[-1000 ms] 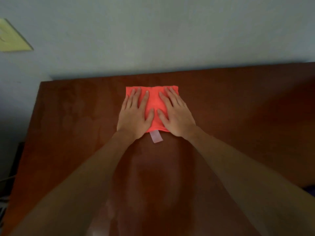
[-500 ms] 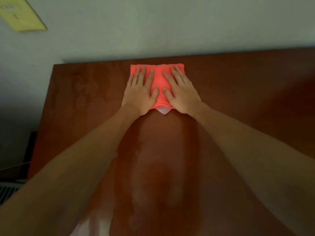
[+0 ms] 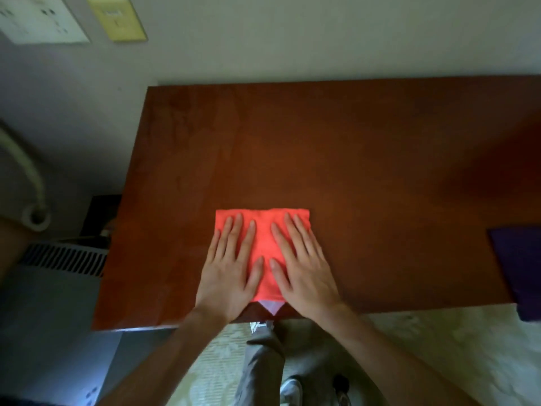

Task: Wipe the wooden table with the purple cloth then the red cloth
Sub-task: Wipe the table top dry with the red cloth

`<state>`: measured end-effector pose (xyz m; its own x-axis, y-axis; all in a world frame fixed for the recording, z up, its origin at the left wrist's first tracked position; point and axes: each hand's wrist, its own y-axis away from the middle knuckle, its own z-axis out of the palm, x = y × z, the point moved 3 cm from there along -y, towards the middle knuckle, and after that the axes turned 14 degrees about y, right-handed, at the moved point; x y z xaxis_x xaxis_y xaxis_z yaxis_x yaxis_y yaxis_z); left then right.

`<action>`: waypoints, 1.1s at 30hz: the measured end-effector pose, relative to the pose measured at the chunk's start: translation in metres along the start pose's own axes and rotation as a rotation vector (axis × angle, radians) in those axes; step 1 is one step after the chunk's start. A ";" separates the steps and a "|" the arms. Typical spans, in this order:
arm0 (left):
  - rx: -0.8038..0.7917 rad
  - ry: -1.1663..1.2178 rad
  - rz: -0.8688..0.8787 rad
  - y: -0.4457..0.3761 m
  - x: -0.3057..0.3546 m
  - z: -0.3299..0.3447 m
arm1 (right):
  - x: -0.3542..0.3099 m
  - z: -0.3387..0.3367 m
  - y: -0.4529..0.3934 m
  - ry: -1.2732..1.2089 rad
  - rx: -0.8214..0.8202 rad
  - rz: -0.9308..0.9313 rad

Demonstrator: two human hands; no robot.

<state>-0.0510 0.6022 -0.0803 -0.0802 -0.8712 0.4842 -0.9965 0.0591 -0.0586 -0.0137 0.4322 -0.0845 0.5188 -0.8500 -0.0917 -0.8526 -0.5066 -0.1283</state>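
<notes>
We judge the second step is in hand: the red cloth (image 3: 263, 244), folded square, lies near the front edge of the wooden table (image 3: 351, 142), its white tag poking out toward us. Our left hand (image 3: 231, 268) and right hand (image 3: 301, 268) press flat on it side by side, fingers straight and slightly spread, thumbs nearly meeting. The purple cloth (image 3: 518, 271) sits well apart at the right edge, partly overhanging. The next move, we reckon, calls for even downward pressure from both palms and a push away toward unwiped wood, keeping the fold from bunching.
</notes>
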 end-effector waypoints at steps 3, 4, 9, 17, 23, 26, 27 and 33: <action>-0.008 -0.004 -0.036 0.039 0.005 0.000 | -0.019 -0.002 0.031 0.000 -0.019 0.000; -0.013 -0.005 -0.045 0.047 0.005 0.000 | -0.023 -0.002 0.036 0.000 -0.021 -0.005; -0.013 0.013 -0.069 0.050 0.002 0.000 | -0.023 -0.001 0.038 0.013 -0.031 -0.016; 0.021 0.028 -0.020 -0.008 -0.029 -0.011 | -0.014 0.010 -0.026 0.006 0.002 -0.012; 0.068 0.015 0.008 -0.120 -0.080 -0.029 | 0.001 0.027 -0.144 -0.032 0.074 0.036; 0.066 -0.015 0.027 -0.184 -0.109 -0.040 | 0.013 0.036 -0.211 -0.030 0.090 0.036; 0.059 -0.028 0.040 -0.207 -0.120 -0.043 | 0.017 0.038 -0.233 -0.027 0.100 0.039; 0.069 -0.065 0.064 -0.318 -0.169 -0.060 | 0.035 0.052 -0.349 -0.037 0.152 0.069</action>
<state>0.2782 0.7594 -0.0911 -0.1393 -0.8967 0.4201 -0.9854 0.0836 -0.1483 0.3050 0.5869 -0.0938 0.4634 -0.8748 -0.1415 -0.8686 -0.4167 -0.2682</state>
